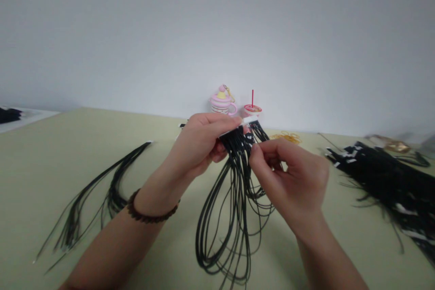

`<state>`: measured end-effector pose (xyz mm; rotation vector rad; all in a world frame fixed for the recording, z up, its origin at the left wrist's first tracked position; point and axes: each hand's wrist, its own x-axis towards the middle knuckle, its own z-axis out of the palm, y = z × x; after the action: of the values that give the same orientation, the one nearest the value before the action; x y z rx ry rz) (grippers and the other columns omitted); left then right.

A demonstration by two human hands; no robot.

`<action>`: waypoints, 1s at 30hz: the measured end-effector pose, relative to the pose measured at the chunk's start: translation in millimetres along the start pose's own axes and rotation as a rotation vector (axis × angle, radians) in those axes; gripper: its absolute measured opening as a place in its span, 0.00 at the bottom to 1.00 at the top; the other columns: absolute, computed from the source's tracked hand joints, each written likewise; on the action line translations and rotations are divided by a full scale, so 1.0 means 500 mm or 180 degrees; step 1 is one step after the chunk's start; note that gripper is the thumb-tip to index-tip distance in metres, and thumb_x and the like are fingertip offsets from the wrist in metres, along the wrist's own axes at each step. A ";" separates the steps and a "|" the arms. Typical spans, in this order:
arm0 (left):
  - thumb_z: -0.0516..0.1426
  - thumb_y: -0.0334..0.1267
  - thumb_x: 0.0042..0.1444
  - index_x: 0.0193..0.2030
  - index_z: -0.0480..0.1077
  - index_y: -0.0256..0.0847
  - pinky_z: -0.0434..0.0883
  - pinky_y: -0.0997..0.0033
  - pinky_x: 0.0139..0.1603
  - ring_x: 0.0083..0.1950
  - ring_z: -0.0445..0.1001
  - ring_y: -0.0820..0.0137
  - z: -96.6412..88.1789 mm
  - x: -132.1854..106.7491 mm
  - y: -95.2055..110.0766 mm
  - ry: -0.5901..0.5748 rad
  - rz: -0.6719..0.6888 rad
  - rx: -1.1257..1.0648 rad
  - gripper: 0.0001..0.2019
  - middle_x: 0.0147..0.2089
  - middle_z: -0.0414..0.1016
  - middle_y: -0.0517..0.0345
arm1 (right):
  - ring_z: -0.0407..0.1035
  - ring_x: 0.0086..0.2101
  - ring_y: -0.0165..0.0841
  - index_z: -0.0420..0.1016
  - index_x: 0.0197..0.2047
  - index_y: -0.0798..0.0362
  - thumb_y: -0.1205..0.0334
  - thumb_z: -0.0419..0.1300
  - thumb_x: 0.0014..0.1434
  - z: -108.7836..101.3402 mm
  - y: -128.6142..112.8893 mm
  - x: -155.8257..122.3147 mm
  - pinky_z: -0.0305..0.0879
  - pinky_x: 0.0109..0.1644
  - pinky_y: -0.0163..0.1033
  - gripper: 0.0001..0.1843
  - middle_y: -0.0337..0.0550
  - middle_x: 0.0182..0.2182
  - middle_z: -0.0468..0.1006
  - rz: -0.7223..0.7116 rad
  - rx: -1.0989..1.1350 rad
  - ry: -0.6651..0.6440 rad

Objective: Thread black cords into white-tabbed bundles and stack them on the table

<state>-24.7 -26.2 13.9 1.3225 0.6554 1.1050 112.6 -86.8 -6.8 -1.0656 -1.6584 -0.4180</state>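
My left hand [204,138], with a beaded bracelet [149,215] on its wrist, grips a wire harness [239,163] by a white connector [250,120] at its top. Many thin black wires hang from the connector in long loops below both hands. My right hand [288,170] is closed in a pinch at the wires just under the connector, thumb and forefinger together. It appears to hold one or more of the wires; the exact number is hidden by the fingers.
Another black wire bundle [117,186] lies on the table [163,253] at left. A large pile of black harnesses [390,186] covers the right side. Behind the hands stand a pink lidded cup [220,102], a small cup with a red straw [253,109] and yellow rubber bands [287,137].
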 end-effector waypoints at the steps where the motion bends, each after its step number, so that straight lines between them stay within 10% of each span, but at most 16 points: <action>1: 0.57 0.36 0.51 0.21 0.70 0.36 0.49 0.84 0.10 0.13 0.52 0.83 0.000 0.000 -0.001 -0.0009 0.0023 0.0013 0.10 0.14 0.57 0.66 | 0.60 0.19 0.18 0.71 0.22 0.59 0.71 0.59 0.53 0.001 0.000 0.000 0.55 0.23 0.26 0.08 0.33 0.16 0.67 0.0005 0.0005 -0.0017; 30: 0.57 0.38 0.51 0.23 0.70 0.36 0.52 0.85 0.12 0.15 0.56 0.84 -0.008 -0.009 0.000 -0.0021 0.0175 0.0385 0.10 0.17 0.61 0.65 | 0.62 0.22 0.20 0.71 0.27 0.58 0.71 0.58 0.55 0.003 0.013 0.006 0.58 0.26 0.27 0.06 0.34 0.21 0.69 0.0017 0.0104 -0.0245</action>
<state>-29.9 -28.4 12.2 1.4543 0.6935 1.1193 116.8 -80.8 -6.0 -1.0734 -1.7241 -0.3490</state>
